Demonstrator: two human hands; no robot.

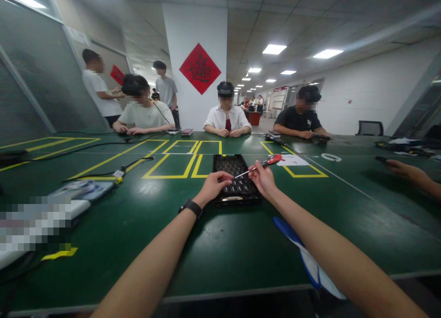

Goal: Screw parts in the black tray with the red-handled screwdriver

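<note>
A black tray (224, 163) with a grid of small compartments lies on the green table (213, 244) in front of me. My left hand (212, 185), with a black watch on its wrist, is curled over the tray's near left part, fingers bent and pinched at the tray; what they hold is hidden. My right hand (262, 179) grips a screwdriver (265, 163) with a red and black handle. Its metal shaft points left and down toward my left fingertips above the tray.
Yellow tape rectangles (172, 164) mark the table. Three seated people face me across it and two stand behind. Another person's hand (406, 172) rests at the right. A white tape roll (331, 157), cables, a blue-white sheet (303, 253) and papers lie about.
</note>
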